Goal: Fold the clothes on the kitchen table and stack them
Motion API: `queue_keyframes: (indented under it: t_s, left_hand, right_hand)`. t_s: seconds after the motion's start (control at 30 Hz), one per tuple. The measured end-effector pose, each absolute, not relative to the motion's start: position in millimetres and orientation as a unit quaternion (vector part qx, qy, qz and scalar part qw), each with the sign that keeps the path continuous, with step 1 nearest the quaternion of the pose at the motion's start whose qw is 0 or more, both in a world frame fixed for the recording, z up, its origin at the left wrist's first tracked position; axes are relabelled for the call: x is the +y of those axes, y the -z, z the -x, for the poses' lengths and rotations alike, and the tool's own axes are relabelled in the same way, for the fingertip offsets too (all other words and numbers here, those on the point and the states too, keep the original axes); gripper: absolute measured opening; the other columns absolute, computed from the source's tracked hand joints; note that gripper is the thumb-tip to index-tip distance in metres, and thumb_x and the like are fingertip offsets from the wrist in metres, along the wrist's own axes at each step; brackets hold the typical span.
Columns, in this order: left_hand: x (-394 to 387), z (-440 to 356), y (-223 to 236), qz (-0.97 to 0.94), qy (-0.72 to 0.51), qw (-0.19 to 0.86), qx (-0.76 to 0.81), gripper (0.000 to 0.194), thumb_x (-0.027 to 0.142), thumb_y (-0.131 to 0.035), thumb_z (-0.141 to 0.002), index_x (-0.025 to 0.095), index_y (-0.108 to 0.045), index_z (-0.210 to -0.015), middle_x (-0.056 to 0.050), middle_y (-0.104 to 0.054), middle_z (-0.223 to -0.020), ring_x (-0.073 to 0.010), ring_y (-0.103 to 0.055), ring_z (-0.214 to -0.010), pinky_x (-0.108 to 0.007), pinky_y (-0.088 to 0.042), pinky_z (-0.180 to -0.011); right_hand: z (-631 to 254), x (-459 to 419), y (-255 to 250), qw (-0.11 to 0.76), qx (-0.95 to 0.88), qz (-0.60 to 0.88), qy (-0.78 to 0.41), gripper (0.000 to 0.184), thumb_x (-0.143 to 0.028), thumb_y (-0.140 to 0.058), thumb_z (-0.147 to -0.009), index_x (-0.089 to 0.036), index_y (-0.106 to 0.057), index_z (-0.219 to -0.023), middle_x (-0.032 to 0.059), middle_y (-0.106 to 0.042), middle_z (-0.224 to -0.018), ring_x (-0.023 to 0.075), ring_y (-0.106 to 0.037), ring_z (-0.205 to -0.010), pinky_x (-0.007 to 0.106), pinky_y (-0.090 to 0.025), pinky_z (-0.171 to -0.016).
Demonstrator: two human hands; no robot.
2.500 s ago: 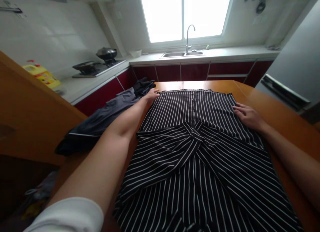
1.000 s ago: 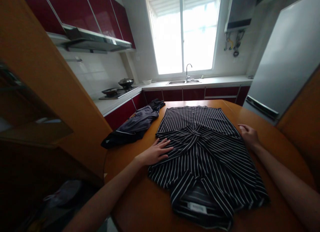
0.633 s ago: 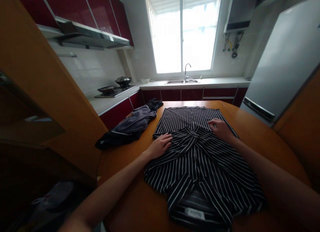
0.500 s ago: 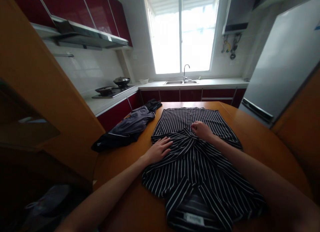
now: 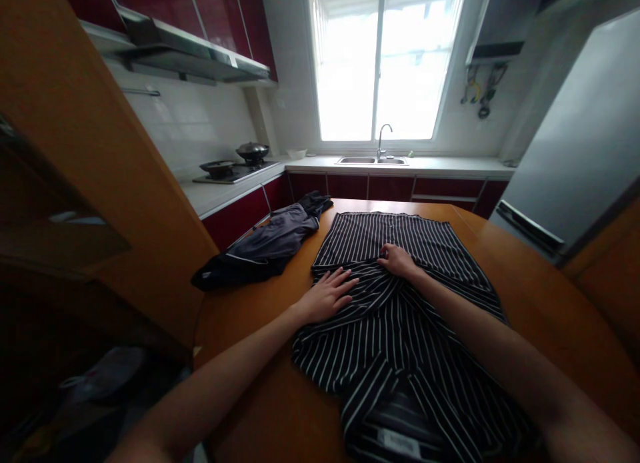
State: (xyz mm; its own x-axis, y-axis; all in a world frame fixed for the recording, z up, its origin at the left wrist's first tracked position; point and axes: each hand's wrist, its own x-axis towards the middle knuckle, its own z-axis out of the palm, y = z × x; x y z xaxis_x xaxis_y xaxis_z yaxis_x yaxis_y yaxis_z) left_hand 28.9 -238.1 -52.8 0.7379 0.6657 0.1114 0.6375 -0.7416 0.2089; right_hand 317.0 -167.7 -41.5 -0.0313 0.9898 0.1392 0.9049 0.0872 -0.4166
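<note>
A black shirt with white stripes lies spread out, its collar towards me and its hem at the far end. Its sleeves are folded inward across the middle. My left hand rests flat on the folded sleeve at the left, fingers spread. My right hand is at the shirt's centre, with curled fingers pinching the end of a striped sleeve. The fingertips partly hide what they grip. Inside the collar a pale label shows.
The shirt lies on a wooden table with a rounded edge. Dark folded clothing lies at the table's left edge. Beyond are a stove with pans, a sink under the window and a fridge at the right.
My right hand has lowered slightly and moved a little left onto the sleeve end. My left hand stays flat on the cloth. The whole view has shifted slightly.
</note>
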Motion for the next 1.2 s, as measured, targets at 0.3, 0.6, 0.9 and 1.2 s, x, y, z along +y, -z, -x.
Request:
queue_keyframes:
  t_s: [0.3, 0.6, 0.9, 1.2]
  left_hand:
    - [-239, -29, 54, -0.921, -0.098, 0.048, 0.373, 0.067, 0.055, -0.040, -0.104, 0.033, -0.017, -0.163, -0.005, -0.009, -0.170, -0.0309, -0.004, -0.156, -0.057, -0.011, -0.124]
    - [-234, -28, 62, -0.893, -0.076, 0.050, 0.441, 0.075, 0.071, -0.036, -0.098, 0.028, -0.033, -0.160, -0.010, -0.018, -0.168, -0.0412, -0.002, -0.154, -0.061, -0.013, -0.122]
    - [-235, -27, 61, -0.888, -0.088, 0.060, 0.447, 0.072, 0.071, -0.041, -0.096, 0.031, -0.039, -0.157, -0.008, -0.020, -0.168, -0.0426, -0.006, -0.154, -0.063, -0.015, -0.121]
    - [-281, -17, 37, -0.944, -0.062, 0.076, 0.316, 0.064, 0.061, -0.039, -0.103, 0.036, -0.026, -0.160, -0.001, -0.014, -0.169, -0.0310, -0.009, -0.156, -0.055, -0.009, -0.125]
  right_hand:
    - [-319, -160, 34, 0.268, -0.690, 0.666, -0.094, 0.020, -0.016, -0.056, -0.092, -0.018, -0.066, -0.109, 0.0062, -0.071, -0.097, 0.0172, -0.066, -0.089, 0.026, -0.045, -0.080]
    - [-310, -169, 45, 0.248, -0.698, 0.669, -0.058, 0.021, -0.015, -0.055, -0.093, -0.017, -0.066, -0.111, 0.0133, -0.068, -0.111, 0.0254, -0.063, -0.103, 0.033, -0.045, -0.090]
    - [-277, -214, 49, 0.172, -0.847, 0.502, 0.005, 0.047, -0.043, -0.048, -0.101, -0.021, -0.056, -0.142, 0.0115, -0.046, -0.155, 0.0279, -0.035, -0.146, 0.045, -0.025, -0.120]
    - [-278, -221, 65, 0.124, -0.858, 0.499, -0.011, 0.065, -0.057, -0.032, -0.103, -0.019, -0.045, -0.154, 0.0120, -0.032, -0.164, 0.0261, -0.024, -0.153, 0.046, -0.018, -0.124]
